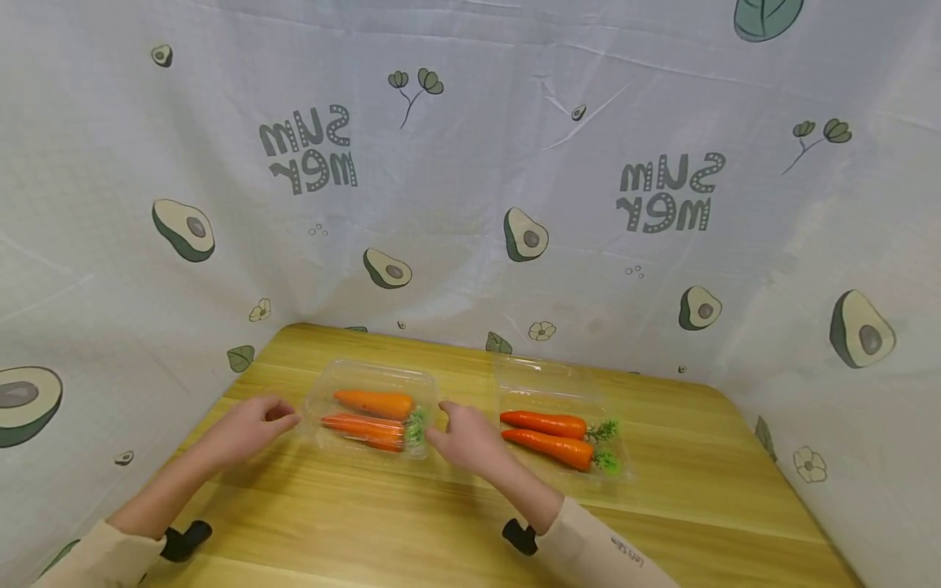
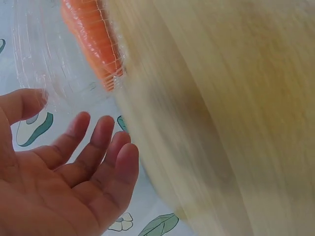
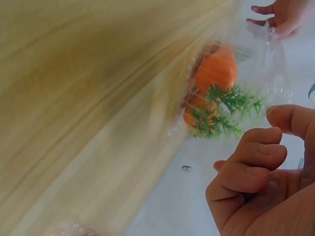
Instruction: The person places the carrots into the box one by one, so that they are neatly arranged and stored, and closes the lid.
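Observation:
A clear plastic clamshell box [image 1: 382, 376] with its lid down lies between the two hands. Two orange toy carrots [image 1: 373, 403] with green tops show inside it. At its left end is my left hand [image 1: 248, 429], fingers loosely bent; in the left wrist view its thumb tip meets the box's edge, with nothing gripped. My right hand [image 1: 470, 441] stands by the opposite end, near the carrots' green tops [image 3: 229, 105]. In the right wrist view its fingers are loosely curled around nothing, with the thumb tip right at the plastic.
Right of my right hand, a second clear box [image 1: 547, 376] stands with its lid raised at the back. Two carrots [image 1: 547, 445] lie in it, green tops to the right. The wooden table [image 1: 331, 523] meets a printed cloth [image 1: 470, 163] at its back and sides.

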`<action>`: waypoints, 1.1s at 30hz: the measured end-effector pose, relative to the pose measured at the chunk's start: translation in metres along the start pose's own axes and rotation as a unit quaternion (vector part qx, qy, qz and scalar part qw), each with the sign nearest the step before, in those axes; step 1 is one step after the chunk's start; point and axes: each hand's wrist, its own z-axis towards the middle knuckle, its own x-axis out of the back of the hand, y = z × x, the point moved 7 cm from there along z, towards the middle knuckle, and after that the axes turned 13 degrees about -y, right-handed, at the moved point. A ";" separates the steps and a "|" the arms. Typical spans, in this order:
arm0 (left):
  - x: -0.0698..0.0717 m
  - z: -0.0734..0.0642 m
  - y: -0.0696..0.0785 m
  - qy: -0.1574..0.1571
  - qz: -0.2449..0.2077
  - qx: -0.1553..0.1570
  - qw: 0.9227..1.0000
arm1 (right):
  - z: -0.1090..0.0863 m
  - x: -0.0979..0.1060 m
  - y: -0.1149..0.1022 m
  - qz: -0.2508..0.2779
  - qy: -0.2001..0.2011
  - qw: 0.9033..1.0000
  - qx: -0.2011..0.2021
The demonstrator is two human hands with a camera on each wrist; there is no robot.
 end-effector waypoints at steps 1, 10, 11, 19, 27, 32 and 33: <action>0.000 0.001 -0.001 -0.009 -0.009 0.006 1.000 | -0.001 -0.001 0.001 0.009 -0.005 1.000 -0.003; -0.008 0.006 -0.012 -0.065 -0.113 0.047 0.990 | -0.005 -0.008 0.003 0.063 -0.029 0.998 0.007; -0.009 0.006 -0.012 -0.068 -0.121 0.053 0.989 | -0.005 -0.009 0.003 0.072 -0.032 0.997 0.008; -0.015 0.007 -0.012 -0.094 -0.157 0.069 0.981 | -0.005 -0.017 0.006 0.138 -0.062 0.988 0.014; -0.017 0.006 -0.011 -0.111 -0.184 0.057 0.975 | -0.002 -0.030 0.010 0.273 -0.096 0.957 0.002; -0.018 0.005 -0.009 -0.120 -0.204 0.050 0.970 | -0.001 -0.035 0.010 0.322 -0.099 0.942 -0.003; -0.019 0.005 -0.009 -0.122 -0.208 0.048 0.969 | -0.001 -0.035 0.010 0.326 -0.100 0.940 -0.003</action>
